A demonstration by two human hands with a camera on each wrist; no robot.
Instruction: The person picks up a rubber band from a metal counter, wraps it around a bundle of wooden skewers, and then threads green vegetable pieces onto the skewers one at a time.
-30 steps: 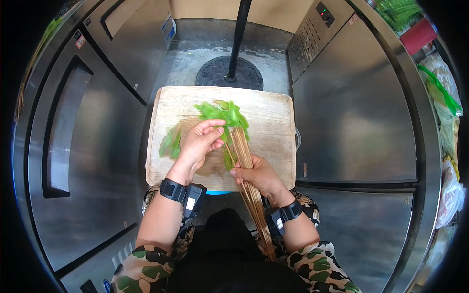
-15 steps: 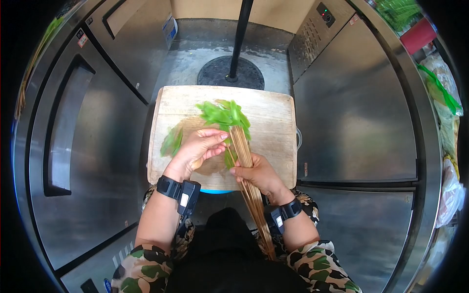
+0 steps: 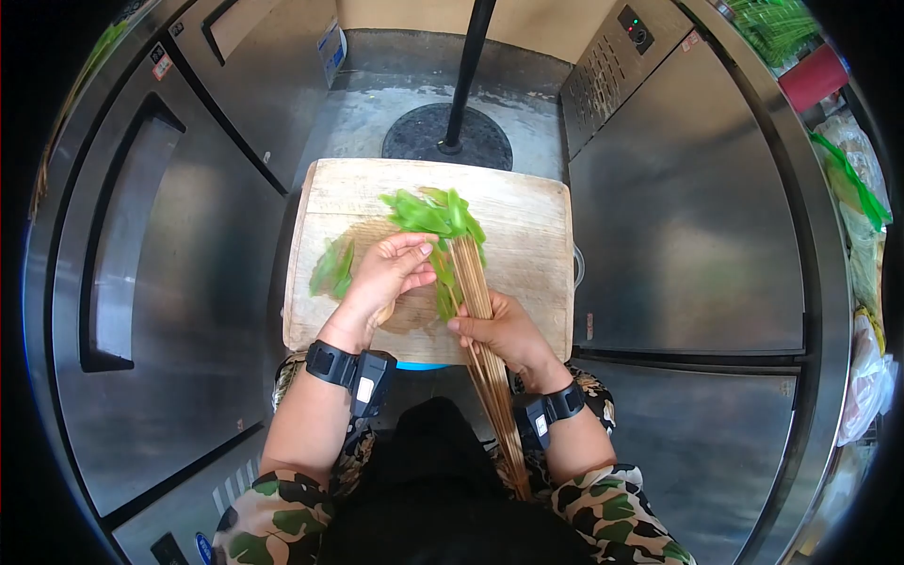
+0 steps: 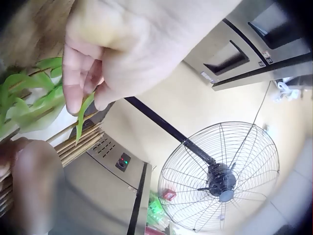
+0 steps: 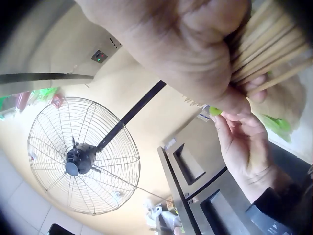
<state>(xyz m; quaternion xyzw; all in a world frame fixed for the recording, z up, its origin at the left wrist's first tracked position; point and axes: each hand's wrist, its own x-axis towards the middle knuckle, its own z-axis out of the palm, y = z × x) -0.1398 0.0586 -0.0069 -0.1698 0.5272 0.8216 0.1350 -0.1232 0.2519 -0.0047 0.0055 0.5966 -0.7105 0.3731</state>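
Pinching left hand (image 3: 379, 282) above board (image 3: 527, 221)

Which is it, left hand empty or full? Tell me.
Full: the left hand pinches a green piece between thumb and fingers, its narrow end sticking out in the left wrist view.

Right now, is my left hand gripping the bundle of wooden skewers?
No, your right hand grips the bundle of wooden skewers, while your left hand pinches a thin green slice.
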